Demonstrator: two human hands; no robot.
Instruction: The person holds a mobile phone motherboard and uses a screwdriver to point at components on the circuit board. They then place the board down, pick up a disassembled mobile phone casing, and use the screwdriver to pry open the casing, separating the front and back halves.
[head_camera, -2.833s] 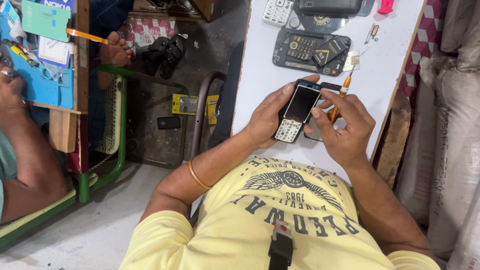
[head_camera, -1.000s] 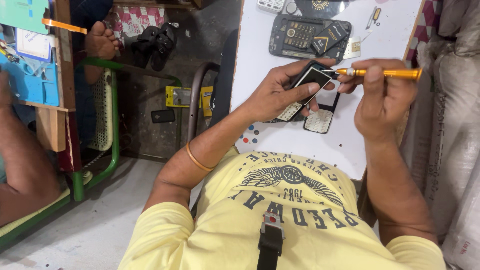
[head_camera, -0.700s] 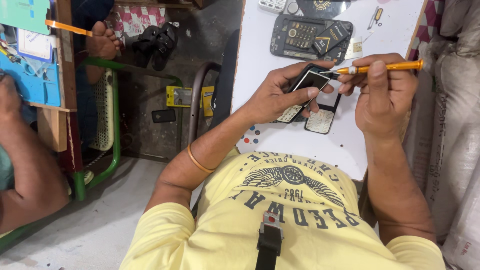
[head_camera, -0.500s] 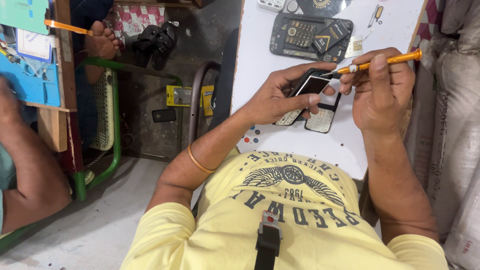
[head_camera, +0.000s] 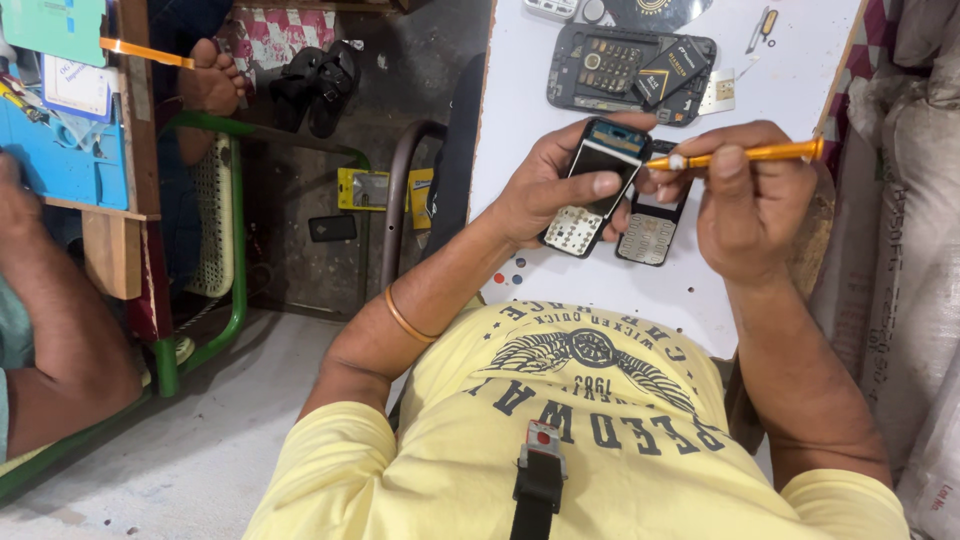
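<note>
My left hand (head_camera: 556, 185) grips a small black keypad phone (head_camera: 596, 188) with its screen and white key area facing up, thumb lying across its middle. My right hand (head_camera: 752, 205) holds an orange screwdriver (head_camera: 745, 154) level, its tip pointing left and touching the phone's upper right edge. Both hands hover over a white table (head_camera: 520, 90). A separate keypad front panel (head_camera: 650, 232) lies on the table just right of the phone, partly under my right hand.
At the table's far side lies an opened black phone body (head_camera: 600, 72) with a battery (head_camera: 672, 68) on it, plus small parts. Another person's arm (head_camera: 50, 320) and a blue work mat (head_camera: 60, 150) are at the left. A green chair frame (head_camera: 235, 260) and sandals (head_camera: 315, 85) stand on the floor.
The screwdriver has tilted from angled up to level and its tip has come to the phone's edge. Earlier still, both hands held the phone close to my chest.
</note>
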